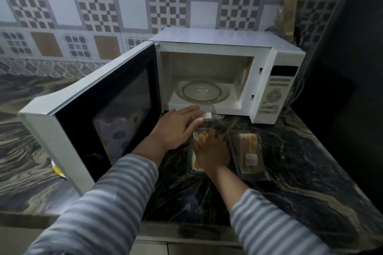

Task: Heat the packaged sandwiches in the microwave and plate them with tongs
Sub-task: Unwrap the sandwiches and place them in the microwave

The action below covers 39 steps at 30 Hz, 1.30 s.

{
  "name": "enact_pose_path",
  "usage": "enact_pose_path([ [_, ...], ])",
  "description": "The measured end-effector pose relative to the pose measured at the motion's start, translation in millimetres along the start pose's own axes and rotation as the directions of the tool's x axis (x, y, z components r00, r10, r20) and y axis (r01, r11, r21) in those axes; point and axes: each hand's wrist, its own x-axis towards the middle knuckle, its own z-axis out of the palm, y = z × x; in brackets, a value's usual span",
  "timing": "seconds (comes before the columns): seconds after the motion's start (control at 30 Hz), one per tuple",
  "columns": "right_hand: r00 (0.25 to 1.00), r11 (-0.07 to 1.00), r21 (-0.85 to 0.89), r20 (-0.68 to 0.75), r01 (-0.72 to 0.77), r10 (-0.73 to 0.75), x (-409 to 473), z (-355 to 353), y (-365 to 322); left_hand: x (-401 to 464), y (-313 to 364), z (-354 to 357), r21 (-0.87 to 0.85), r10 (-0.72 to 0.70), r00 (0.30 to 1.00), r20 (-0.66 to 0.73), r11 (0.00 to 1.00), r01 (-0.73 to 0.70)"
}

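A white microwave (261, 64) stands on the dark marble counter with its door (99, 114) swung wide to the left; the glass turntable (204, 91) inside is bare. In front of it lies a clear plastic sandwich box. My left hand (176, 128) pinches its raised clear lid (205, 117) between fingers and thumb. My right hand (211, 152) reaches into the box and grips the sandwich (202, 137), which it mostly hides. A second packaged sandwich (248, 149), closed, lies just to the right. No tongs are in view.
The open door takes up the counter to the left. A yellow and white object (58, 170) peeks out beneath the door. A dark wall stands to the right of the microwave. The marble counter (300, 182) stretches on at the near right.
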Motion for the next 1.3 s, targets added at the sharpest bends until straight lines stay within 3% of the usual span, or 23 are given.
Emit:
enact_pose_path([
  [0.17,0.999,1.0,0.021,0.044,0.013,-0.014,-3,-1,3,1,-1,1,-0.006,-0.015,1.0,0.01,1.0,0.015],
  [0.43,0.996,0.986,0.167,-0.09,0.0,0.015,-9,-33,-19,6,-8,4,-0.141,-0.051,0.999,0.011,0.989,0.052],
  [0.6,0.998,0.988,0.154,-0.066,-0.008,0.018,-36,-66,-1,-2,-4,6,-0.179,-0.045,0.999,-0.016,0.983,0.041],
  [0.93,0.994,0.999,0.048,-0.109,-0.018,0.023,-59,-155,28,-42,2,38,-0.145,0.046,0.995,-0.087,0.988,-0.059],
  [1.1,0.994,1.0,0.001,-0.109,0.004,-0.004,-29,-187,9,-63,1,53,-0.004,0.177,0.974,-0.142,0.984,-0.179],
  [1.2,0.992,0.998,0.004,-0.113,0.056,-0.056,0,-191,-7,-63,4,41,-0.014,0.124,0.964,-0.237,0.991,-0.131],
  [1.3,0.991,0.996,0.013,-0.101,0.087,-0.085,35,-186,-26,-49,-8,35,-0.165,-0.041,0.946,-0.323,0.986,-0.013],
])
